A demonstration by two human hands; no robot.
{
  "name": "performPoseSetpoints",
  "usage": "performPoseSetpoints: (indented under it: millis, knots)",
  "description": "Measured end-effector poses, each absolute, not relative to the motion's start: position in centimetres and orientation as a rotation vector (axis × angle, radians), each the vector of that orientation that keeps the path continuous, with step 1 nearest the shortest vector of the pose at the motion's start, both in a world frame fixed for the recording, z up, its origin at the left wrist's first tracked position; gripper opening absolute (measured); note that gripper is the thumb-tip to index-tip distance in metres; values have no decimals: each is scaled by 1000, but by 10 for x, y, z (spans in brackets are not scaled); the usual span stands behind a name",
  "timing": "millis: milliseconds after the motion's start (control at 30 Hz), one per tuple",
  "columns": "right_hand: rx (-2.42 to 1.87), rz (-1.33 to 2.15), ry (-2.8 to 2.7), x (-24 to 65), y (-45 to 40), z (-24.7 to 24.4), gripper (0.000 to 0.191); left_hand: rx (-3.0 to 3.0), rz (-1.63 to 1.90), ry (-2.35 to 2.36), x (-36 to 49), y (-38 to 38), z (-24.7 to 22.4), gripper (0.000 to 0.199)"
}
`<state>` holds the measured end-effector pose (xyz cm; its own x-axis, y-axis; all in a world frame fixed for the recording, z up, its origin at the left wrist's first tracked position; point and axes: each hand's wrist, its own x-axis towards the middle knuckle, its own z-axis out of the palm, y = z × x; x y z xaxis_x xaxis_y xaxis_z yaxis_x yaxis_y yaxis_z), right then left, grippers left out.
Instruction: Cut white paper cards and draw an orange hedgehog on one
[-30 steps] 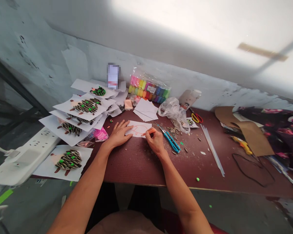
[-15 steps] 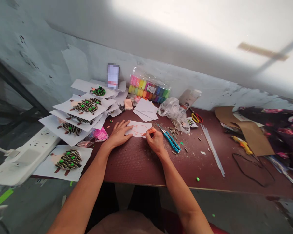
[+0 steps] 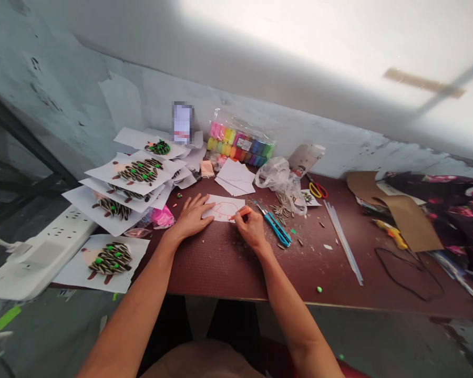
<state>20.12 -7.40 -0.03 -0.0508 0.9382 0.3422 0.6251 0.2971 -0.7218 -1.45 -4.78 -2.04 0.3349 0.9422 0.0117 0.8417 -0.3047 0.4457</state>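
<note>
A small white sheet of paper (image 3: pixel 210 213) lies on the dark red table, with a rounded animal outline in orange on it. My left hand (image 3: pixel 192 215) rests with its fingers spread on the sheet's left edge. My right hand (image 3: pixel 250 227) is closed on an orange marker (image 3: pixel 243 210), its tip at the lower right of the outline. Just right of that hand lies a blue utility knife (image 3: pixel 276 229). Beyond the sheet are several blank white papers (image 3: pixel 236 177). The marker is partly hidden by my fingers.
At left, hedgehog pictures (image 3: pixel 130 168) are stacked near a white power strip (image 3: pixel 43 252). Packs of coloured clay (image 3: pixel 240 142) lean on the wall. Sunflower seeds (image 3: pixel 283 212), scissors (image 3: pixel 317 190), clear glue sticks (image 3: pixel 343 244) and a yellow glue gun (image 3: pixel 394 234) lie rightward.
A short leg line has been added at the lower right of the orange outline. My left hand stays in place; my right hand has barely moved.
</note>
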Motion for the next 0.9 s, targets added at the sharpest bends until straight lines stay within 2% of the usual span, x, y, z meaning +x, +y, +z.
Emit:
performPoseSetpoints:
  millis: [900]
  knots:
    - [-1426,506,-1690,201,-67,-2,25,2256,393,1580,-14,-47,-20,51]
